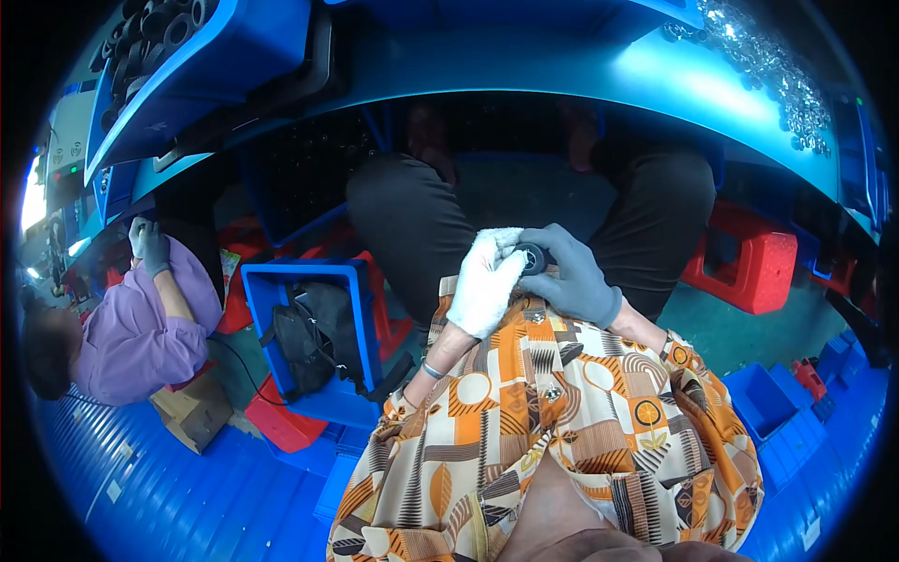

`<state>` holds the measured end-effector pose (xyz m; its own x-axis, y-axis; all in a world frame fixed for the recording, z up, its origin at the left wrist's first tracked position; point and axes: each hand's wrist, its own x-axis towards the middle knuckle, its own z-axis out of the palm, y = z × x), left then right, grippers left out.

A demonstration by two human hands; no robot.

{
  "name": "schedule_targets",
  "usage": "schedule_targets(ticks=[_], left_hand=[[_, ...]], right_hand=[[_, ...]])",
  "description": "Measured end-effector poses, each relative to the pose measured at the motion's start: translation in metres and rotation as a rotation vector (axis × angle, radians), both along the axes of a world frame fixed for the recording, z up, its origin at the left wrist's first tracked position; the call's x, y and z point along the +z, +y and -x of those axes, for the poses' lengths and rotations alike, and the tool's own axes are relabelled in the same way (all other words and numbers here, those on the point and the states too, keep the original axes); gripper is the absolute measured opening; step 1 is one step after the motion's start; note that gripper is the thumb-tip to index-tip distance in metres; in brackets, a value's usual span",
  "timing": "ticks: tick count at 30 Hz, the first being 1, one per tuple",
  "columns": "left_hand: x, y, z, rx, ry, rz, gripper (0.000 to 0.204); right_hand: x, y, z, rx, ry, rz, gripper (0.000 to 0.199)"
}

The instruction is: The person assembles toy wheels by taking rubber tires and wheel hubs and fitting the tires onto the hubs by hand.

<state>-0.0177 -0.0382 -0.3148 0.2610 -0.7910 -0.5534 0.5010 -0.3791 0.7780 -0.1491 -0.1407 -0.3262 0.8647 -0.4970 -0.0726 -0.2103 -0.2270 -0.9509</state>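
Note:
My left hand (486,281), in a white glove, and my right hand (573,276), in a grey glove, meet over my lap. Between them sits a small black round part (535,257); the right fingers wrap around it and the left fingertips press against it. My legs in dark trousers spread out beyond the hands, and an orange patterned shirt fills the lower middle of the view.
A blue workbench (524,66) arches overhead, with black rings in a blue bin (154,37) at left and shiny small parts (763,61) at right. A blue crate holding a black bag (314,332) stands left of my legs. Red stools (749,267) stand right. A person in purple (140,318) sits far left.

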Motion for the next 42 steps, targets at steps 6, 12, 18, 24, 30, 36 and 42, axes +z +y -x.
schedule_targets(ticks=[6, 12, 18, 24, 30, 36, 42], left_hand=[[-0.009, 0.007, 0.006, 0.019, -0.001, -0.001, 0.03], [-0.009, 0.002, 0.006, 0.238, 0.364, 0.01, 0.034], [-0.024, 0.011, -0.001, 0.222, 0.489, 0.224, 0.033], [-0.013, 0.003, -0.001, 0.215, 0.308, 0.082, 0.032], [-0.024, 0.01, -0.001, 0.207, 0.08, 0.204, 0.032], [0.001, 0.0, 0.0, 0.012, -0.298, 0.08, 0.046], [0.001, -0.003, -0.002, -0.224, -0.785, 0.242, 0.061]], right_hand=[[-0.005, 0.002, 0.004, 0.039, 0.011, 0.044, 0.043], [-0.011, 0.008, 0.004, -0.16, -0.061, -0.279, 0.043], [0.011, -0.002, -0.005, -0.045, -0.063, -0.117, 0.047], [0.019, -0.012, -0.009, 0.092, 0.038, 0.084, 0.048], [0.012, -0.008, -0.003, -0.379, -0.181, -1.416, 0.032], [-0.012, -0.004, 0.007, -0.269, -0.252, -1.686, 0.041], [0.008, 0.0, 0.0, -0.249, -0.075, -1.38, 0.045]])
